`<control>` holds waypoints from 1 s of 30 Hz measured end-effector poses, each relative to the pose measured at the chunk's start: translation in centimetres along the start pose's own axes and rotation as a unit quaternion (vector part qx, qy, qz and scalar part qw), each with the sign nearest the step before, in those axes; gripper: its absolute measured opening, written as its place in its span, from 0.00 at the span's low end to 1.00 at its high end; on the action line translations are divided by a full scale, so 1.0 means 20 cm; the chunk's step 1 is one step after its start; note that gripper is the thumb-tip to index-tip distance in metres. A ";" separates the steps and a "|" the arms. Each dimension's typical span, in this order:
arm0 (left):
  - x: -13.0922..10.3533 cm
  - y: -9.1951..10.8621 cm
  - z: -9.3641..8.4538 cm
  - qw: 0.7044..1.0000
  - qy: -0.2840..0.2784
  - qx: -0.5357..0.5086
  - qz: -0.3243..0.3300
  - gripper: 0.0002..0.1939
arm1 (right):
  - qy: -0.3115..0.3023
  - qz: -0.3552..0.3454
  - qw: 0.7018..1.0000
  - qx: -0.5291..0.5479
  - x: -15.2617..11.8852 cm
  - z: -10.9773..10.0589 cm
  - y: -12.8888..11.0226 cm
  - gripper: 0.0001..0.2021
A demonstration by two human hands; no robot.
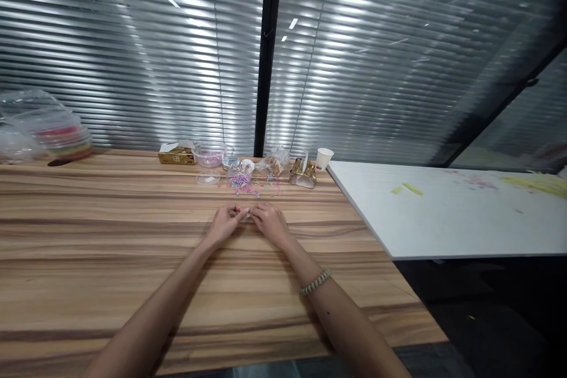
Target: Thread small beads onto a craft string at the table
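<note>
Both left hand [225,224] and right hand [270,224] are pinched closed, seemingly working a tiny pale piece [248,214]. Next calls for steady pinching.

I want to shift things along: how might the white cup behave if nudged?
The white cup looks like paper, so it is probably light and easily slid. Its mouth is wider than its base, so a push high up could tip it. Being round and tapered, it would likely roll once over.
</note>
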State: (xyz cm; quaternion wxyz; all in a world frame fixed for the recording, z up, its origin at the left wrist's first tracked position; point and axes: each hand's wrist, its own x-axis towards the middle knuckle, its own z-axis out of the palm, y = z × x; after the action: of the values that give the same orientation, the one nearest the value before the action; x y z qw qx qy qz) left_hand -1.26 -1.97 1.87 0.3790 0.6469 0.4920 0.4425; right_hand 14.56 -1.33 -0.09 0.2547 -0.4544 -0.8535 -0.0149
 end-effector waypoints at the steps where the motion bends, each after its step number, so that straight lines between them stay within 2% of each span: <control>1: 0.00 0.00 0.00 1.000 0.003 0.000 0.000 0.17 | 0.002 -0.001 1.000 0.002 0.00 0.00 0.00 0.09; 13: 0.00 0.01 0.01 0.999 0.024 -0.025 -0.008 0.17 | -0.022 0.014 0.999 0.024 -0.01 -0.03 -0.03 0.13; 20: 0.00 0.00 0.01 1.000 0.017 -0.008 -0.007 0.19 | -0.034 0.026 0.999 0.025 -0.01 -0.04 -0.03 0.13; 30: 0.01 -0.04 0.01 1.000 0.001 0.007 -0.011 0.18 | -0.045 0.020 0.999 0.017 -0.01 -0.04 -0.03 0.12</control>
State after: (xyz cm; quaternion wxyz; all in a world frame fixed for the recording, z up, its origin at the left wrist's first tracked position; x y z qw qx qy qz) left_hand -1.24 -1.58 1.01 0.3791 0.6438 0.5026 0.4350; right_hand 14.47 -2.11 0.71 0.2235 -0.4676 -0.8548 0.0249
